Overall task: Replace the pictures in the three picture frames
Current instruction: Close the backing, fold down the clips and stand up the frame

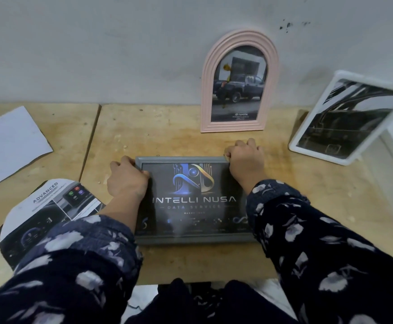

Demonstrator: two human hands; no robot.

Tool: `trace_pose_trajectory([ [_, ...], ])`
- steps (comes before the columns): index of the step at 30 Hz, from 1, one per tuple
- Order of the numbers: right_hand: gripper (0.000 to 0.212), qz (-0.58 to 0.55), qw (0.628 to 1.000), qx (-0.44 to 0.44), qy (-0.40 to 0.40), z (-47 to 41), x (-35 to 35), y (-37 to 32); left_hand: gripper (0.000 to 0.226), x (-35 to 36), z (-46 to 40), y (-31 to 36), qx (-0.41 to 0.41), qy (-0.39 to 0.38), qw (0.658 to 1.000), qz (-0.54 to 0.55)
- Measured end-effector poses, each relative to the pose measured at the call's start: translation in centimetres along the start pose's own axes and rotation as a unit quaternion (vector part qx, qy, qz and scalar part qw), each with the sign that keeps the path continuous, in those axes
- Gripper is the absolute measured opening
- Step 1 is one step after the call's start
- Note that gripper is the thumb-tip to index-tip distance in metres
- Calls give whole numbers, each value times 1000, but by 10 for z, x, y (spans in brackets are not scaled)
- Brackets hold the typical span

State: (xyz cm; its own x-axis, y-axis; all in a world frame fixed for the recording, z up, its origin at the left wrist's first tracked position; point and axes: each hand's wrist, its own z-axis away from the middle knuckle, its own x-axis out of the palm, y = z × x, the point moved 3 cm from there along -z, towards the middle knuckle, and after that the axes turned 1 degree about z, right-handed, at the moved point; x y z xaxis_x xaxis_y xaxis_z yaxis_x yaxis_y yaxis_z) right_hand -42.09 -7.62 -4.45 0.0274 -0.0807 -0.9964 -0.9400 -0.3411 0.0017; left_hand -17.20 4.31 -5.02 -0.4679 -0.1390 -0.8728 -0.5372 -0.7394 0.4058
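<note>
Dark floral sleeves (319, 242) reach over the near edge of the wooden table (307, 188) to a grey picture frame (190, 240) lying flat, face up, near the middle of that edge, showing an "INTELLI NUSA" print. The left hand (126, 177) grips its far left corner with curled fingers; the right hand (246, 160) grips its far right corner the same way. A car brochure (48, 206) lies toward the near left corner, with a white sheet (10, 141) beyond it. At the far edge, a pink arched frame (206, 90) leans on the wall, holding a pickup photo. A white frame (331, 157) stands tilted toward the far right corner.
</note>
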Motion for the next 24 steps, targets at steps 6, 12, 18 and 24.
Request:
trace_pose_trajectory([
  [6,29,-198,961,193,11,10,2,44,48,0,-3,-2,-4,2,1000,0],
  [12,26,-416,839,350,-17,41,1,66,49,8,1,-4,-40,4,998,51],
  [18,36,-505,778,374,-21,49,11,50,38,2,6,-2,-43,18,984,173],
  [24,30,-574,721,383,-62,30,-1,20,31,-32,-3,-36,-100,55,936,333],
])
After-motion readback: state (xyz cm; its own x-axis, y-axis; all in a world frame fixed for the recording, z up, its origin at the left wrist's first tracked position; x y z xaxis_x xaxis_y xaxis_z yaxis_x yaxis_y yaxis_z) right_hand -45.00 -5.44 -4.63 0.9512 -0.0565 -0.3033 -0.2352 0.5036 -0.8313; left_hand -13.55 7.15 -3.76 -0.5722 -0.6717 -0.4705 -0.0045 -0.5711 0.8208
